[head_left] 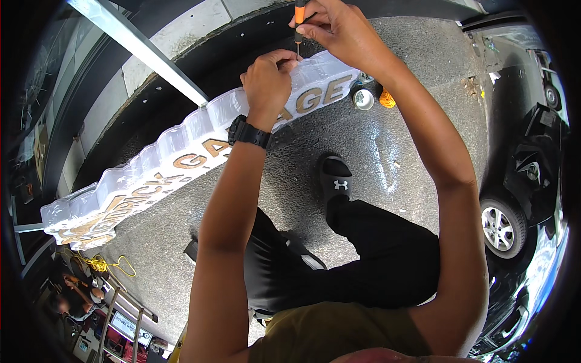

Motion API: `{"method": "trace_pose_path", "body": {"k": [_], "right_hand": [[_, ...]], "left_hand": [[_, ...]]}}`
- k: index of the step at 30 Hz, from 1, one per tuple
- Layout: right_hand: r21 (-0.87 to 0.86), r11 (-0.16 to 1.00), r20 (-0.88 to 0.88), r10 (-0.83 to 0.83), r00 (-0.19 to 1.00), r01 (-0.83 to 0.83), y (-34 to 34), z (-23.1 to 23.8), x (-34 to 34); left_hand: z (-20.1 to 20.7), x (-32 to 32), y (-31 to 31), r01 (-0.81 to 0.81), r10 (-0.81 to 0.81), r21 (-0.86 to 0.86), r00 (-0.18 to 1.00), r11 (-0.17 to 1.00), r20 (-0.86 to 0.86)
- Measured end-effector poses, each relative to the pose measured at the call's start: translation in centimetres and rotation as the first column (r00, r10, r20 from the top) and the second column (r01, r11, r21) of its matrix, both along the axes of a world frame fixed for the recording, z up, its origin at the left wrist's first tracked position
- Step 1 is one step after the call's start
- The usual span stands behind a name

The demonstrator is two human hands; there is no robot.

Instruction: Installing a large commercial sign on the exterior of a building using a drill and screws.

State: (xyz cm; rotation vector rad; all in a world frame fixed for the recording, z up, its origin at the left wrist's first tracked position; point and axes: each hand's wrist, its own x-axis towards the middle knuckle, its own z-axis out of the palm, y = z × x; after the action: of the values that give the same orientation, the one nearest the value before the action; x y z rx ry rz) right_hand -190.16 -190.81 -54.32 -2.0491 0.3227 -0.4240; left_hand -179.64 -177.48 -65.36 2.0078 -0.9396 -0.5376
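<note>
A long white sign (175, 148) with scalloped edges and raised wood-coloured letters runs from the lower left up to the top middle. My right hand (330, 27) grips an orange and black screwdriver (299, 18) by its handle, with the shaft pointing down at the sign's upper edge. Beside the shaft tip, my left hand (270, 75) is closed, thumb and fingers pinched together at that edge. Whatever sits between those fingertips is too small to make out. A black watch (249, 133) is on my left wrist.
A pale metal beam (145, 51) slants down to the sign. Past its right end stand a round tin (363, 99) and an orange item (387, 98). A black car (526, 181) is at right. Lower left: yellow cord (100, 262), a ladder (112, 314) and another person (75, 299).
</note>
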Motion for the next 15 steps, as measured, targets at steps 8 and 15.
{"method": "trace_pose_path", "body": {"k": [8,15], "right_hand": [[-0.053,0.998,-0.025,-0.028,0.999,0.027,0.0,0.1,0.4],[-0.094,0.995,-0.006,-0.012,1.0,0.012,-0.5,-0.7,0.6]], "left_hand": [[-0.1,0.1,-0.3,0.006,-0.006,0.031,1.0,1.0,-0.008],[-0.3,0.3,-0.4,0.011,-0.01,0.036,1.0,0.999,-0.022]]}}
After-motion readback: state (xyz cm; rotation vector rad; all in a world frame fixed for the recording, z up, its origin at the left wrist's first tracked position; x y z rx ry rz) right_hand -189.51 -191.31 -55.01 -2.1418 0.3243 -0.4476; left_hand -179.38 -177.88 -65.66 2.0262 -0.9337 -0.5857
